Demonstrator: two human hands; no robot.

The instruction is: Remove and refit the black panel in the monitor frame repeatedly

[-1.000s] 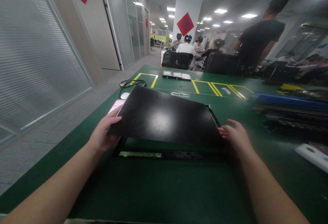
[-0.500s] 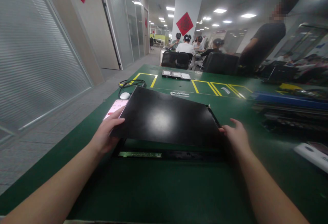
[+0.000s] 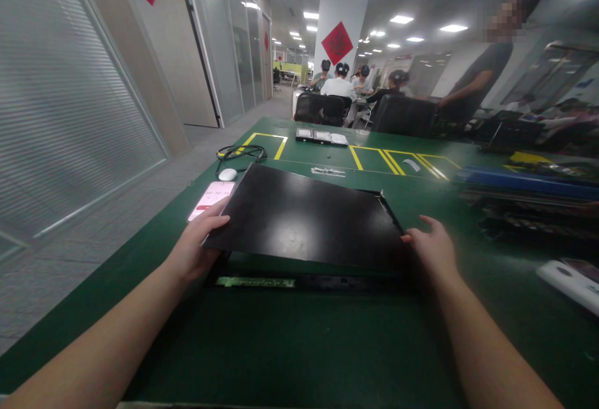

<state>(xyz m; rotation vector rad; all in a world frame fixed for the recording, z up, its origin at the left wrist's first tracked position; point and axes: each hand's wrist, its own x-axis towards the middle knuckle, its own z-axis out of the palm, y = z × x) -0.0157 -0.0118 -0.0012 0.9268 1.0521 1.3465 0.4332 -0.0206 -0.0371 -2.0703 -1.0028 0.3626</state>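
A glossy black screen panel [image 3: 299, 215] lies tilted over a black rectangular frame [image 3: 355, 283], its left side raised above it. My left hand [image 3: 194, 243] grips the panel's left edge, thumb on top and fingers underneath. At the right side, my right hand [image 3: 433, 246] has its fingertips on the frame's right edge, close to the panel's corner. One finger of that hand points up, and its other fingers are partly hidden. Along the frame's near bar runs a green circuit strip [image 3: 256, 282].
Beyond my left hand are a lit phone [image 3: 211, 201], a white mouse [image 3: 228, 175] and a coiled black cable [image 3: 241, 153]. A tray of small parts [image 3: 322, 137] sits farther back. A white device [image 3: 568, 284] and dark blurred items are at right. A person [image 3: 482, 78] stands behind.
The panel's raised far-left part has dipped slightly, showing more of the frame's far right corner. Both hands stay nearly in place. The standing person has shifted and turned.
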